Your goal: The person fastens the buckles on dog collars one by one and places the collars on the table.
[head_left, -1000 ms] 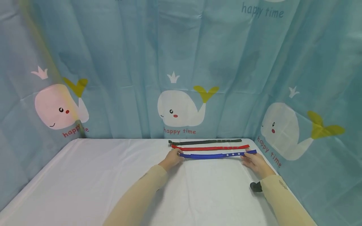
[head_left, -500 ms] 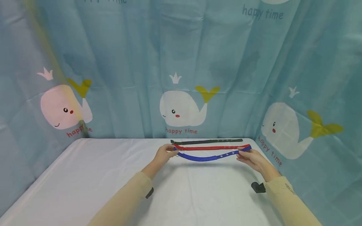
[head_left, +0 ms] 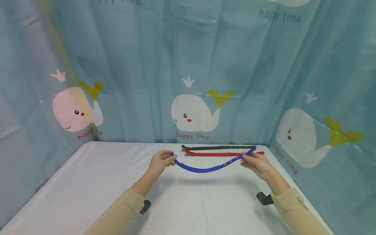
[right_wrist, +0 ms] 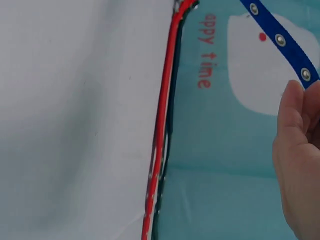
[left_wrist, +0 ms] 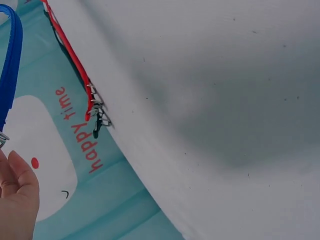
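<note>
A blue pet collar (head_left: 202,170) with metal eyelets hangs in a sagging curve between my two hands, lifted over the white table. My left hand (head_left: 160,162) pinches its buckle end, and the metal buckle (left_wrist: 3,139) shows above the fingertips in the left wrist view. My right hand (head_left: 258,164) pinches the eyelet end between thumb and fingers, with the tip sticking up past them. Behind it a red collar (head_left: 214,154) lies straight along the table, and a dark green collar (head_left: 218,148) lies parallel to it at the back edge.
The white table (head_left: 88,182) ends at a blue curtain (head_left: 132,114) printed with whales, which also hangs along the right side. Black wrist mounts jut from beneath both sleeves (head_left: 124,204).
Both hands have raised the blue collar off the table and drawn it nearer. The left hand moved left, and the collar sags more. The red and green collars stayed put.
</note>
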`<state>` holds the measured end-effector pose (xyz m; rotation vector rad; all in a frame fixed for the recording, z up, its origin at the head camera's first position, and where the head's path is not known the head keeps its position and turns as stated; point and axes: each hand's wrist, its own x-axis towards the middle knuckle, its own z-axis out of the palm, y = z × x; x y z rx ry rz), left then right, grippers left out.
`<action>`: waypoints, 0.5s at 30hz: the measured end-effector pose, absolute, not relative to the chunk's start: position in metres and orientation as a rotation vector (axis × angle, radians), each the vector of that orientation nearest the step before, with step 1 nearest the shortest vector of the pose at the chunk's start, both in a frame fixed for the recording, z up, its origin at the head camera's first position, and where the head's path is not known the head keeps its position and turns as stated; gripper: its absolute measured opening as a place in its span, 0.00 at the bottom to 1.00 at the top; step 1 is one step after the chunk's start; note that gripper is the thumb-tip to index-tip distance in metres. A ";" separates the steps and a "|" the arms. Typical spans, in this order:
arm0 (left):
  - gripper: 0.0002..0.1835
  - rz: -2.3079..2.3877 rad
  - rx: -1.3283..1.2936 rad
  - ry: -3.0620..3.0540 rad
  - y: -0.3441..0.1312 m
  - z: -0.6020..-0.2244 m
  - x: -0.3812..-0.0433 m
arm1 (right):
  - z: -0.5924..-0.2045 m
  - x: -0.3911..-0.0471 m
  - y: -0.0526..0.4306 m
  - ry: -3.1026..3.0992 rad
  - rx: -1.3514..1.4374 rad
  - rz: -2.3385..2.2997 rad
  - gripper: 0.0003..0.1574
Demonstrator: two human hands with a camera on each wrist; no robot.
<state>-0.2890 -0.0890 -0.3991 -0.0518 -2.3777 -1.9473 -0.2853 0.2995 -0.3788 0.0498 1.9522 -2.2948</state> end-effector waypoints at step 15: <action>0.17 -2.052 0.006 -2.249 -0.101 -0.389 -0.271 | -0.378 -0.278 0.261 1.726 0.237 -2.514 0.10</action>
